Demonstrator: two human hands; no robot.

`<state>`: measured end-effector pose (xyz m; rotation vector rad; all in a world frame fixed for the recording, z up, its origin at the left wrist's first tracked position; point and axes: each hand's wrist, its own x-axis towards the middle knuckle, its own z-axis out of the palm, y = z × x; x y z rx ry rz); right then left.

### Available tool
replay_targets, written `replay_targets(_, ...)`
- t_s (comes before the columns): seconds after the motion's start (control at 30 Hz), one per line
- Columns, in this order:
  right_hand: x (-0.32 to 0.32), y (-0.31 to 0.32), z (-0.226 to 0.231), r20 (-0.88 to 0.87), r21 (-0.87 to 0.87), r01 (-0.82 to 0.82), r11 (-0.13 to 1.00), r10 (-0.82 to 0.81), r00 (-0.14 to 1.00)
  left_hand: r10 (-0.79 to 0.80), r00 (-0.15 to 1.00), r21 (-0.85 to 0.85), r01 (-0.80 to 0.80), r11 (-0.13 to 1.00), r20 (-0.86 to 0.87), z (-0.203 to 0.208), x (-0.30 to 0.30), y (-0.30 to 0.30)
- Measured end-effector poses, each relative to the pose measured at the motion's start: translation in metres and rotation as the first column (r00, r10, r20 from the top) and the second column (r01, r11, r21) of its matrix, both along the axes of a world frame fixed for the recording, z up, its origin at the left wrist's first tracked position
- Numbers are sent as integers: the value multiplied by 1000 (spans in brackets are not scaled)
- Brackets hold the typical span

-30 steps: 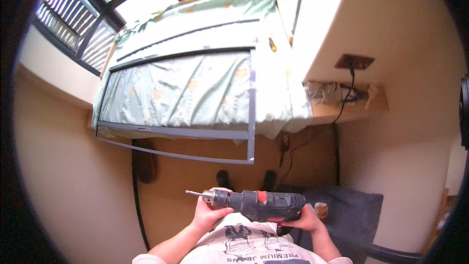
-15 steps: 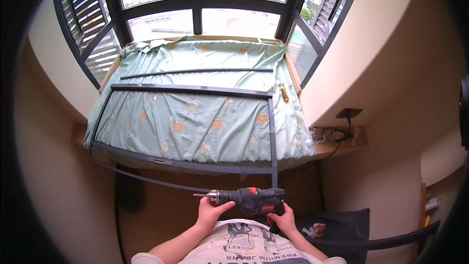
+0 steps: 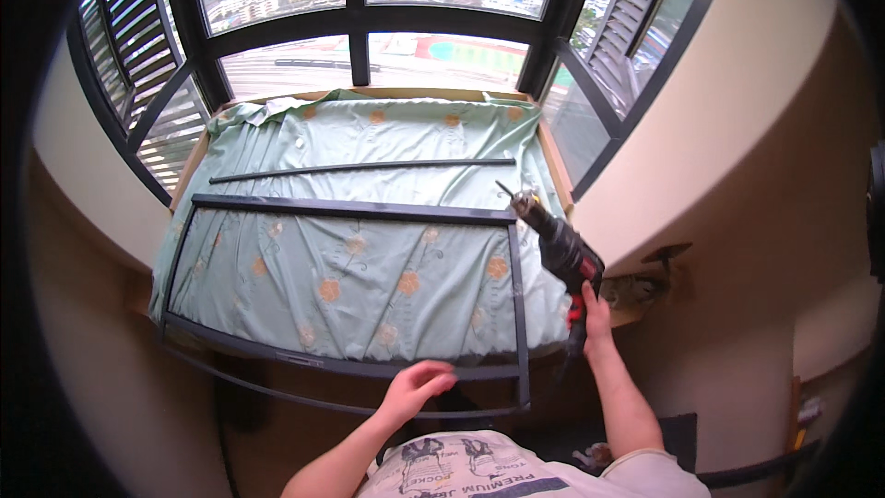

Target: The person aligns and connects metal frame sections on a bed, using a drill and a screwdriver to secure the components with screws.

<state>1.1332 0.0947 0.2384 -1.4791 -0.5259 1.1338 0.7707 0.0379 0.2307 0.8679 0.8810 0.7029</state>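
Black and red, the power drill [image 3: 558, 244] is held up over the right edge of the bed, its bit pointing up and to the left, just beside the near right corner of the dark metal frame [image 3: 355, 210]. The right hand [image 3: 593, 314] has its grip clamped around the drill's handle from below, so the tool's body stands above and slightly left of that hand. The left hand [image 3: 415, 385] hovers with its fingers spread apart and holding nothing, just in front of the frame's near rail, well apart from the drill. That frame lies flat on a pale green bedsheet [image 3: 369, 138] with orange flower prints. A loose dark metal bar [image 3: 361, 169] rests on the sheet beyond the frame. Behind the bed stands a curved window [image 3: 359, 9] with dark mullions.
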Motion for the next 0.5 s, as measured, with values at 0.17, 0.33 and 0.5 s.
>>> replay_targets(0.17,43,164,-41,19,-94,-80,992,82,996,272,835,-183,-398,899,-478,-81,-77,-69)
replay_targets(0.33,51,291,-94,164,-208,-237,949,273,948,358,666,-251,-638,728,-655,-138,-116,-147)
replay_targets(0.5,54,366,-121,210,-289,-368,884,433,876,424,621,-305,-736,604,-659,-150,-88,-173)
